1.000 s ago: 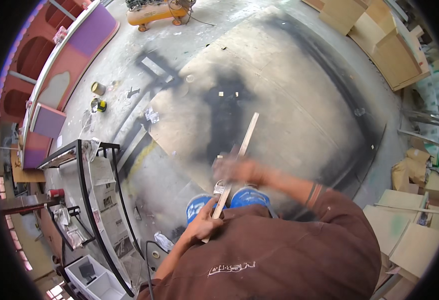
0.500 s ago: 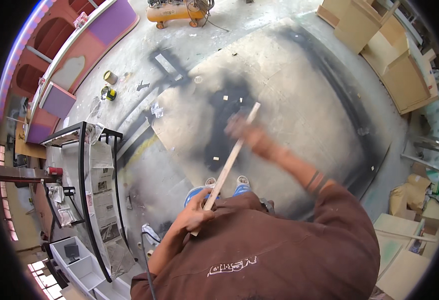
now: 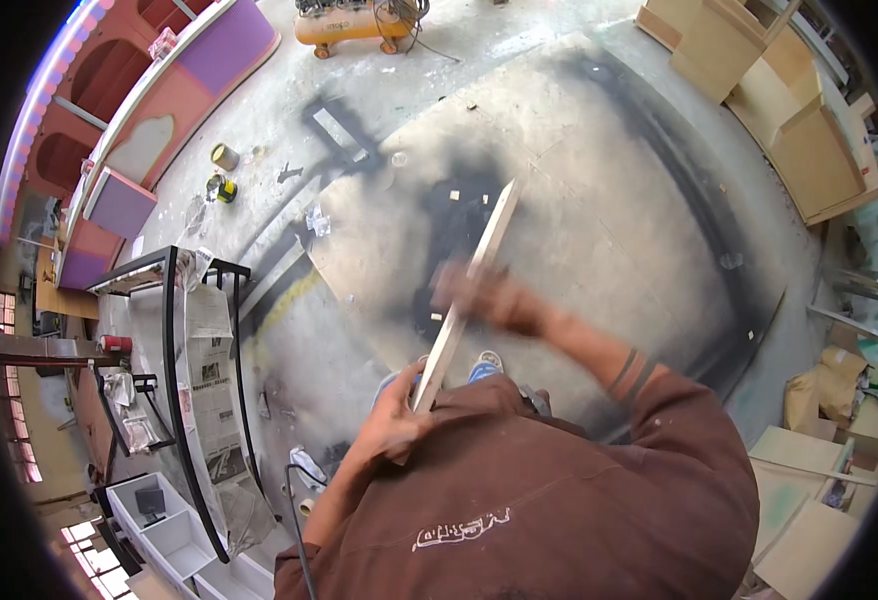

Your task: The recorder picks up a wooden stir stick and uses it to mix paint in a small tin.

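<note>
A long, pale wooden strip (image 3: 497,222) slants up and away from my body, its far end over the floor. My left hand (image 3: 396,420) is closed around its near end, close to my waist. Across the strip's middle lies my right hand (image 3: 489,298), smeared by motion. Its fingers are too blurred to show whether they grip the strip or something against it.
Under me lies a light board (image 3: 579,240) with dark sprayed patches. To the left stands a black metal frame (image 3: 172,390) wrapped in newspaper. Two cans (image 3: 222,188) and an orange compressor (image 3: 351,32) sit farther off. Wooden cabinets (image 3: 814,150) line the right.
My right hand has moved down the strip toward my body and a little left. The strip has turned slightly and its far end reaches farther away. My left hand keeps its grip.
</note>
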A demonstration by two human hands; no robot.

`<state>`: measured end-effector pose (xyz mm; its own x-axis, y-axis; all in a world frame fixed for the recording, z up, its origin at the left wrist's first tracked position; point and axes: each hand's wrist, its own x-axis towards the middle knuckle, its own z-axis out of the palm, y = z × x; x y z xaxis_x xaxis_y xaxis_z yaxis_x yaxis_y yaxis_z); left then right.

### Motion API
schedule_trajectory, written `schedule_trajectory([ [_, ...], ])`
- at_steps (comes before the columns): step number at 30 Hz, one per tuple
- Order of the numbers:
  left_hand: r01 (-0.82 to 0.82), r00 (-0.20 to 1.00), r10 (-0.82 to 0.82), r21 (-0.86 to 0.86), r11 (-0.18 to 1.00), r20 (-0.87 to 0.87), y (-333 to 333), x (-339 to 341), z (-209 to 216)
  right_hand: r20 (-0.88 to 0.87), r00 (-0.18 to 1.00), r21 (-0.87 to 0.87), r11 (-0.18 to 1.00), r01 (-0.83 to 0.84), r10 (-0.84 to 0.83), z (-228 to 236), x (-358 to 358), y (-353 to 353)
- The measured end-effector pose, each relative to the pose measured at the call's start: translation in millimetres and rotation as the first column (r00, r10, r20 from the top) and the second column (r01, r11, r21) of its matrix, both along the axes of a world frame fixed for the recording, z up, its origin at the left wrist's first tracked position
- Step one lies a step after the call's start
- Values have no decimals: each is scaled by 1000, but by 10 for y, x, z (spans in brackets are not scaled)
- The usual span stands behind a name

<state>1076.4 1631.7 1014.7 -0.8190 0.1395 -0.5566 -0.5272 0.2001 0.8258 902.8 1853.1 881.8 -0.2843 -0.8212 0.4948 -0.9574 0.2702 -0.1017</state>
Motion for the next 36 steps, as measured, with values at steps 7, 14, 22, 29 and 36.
schedule_trajectory([
  [7,155,918,-301,-465,872,-258,-169,10,-415,27,994,-92,991,-100,103,334,520,-276],
  [14,116,882,-388,-674,730,-269,-114,-60,-95,357,921,-21,985,171,-153,292,-221,225],
  [22,141,919,-367,-747,649,-145,-190,84,-87,327,917,70,973,218,-229,329,-208,417],
  [29,106,853,-448,-753,650,-267,-240,120,-299,230,973,242,969,-37,-20,336,565,-232],
  [36,63,868,-381,-690,721,-318,-560,384,-398,117,490,410,491,769,-864,-45,-1283,1804],
])
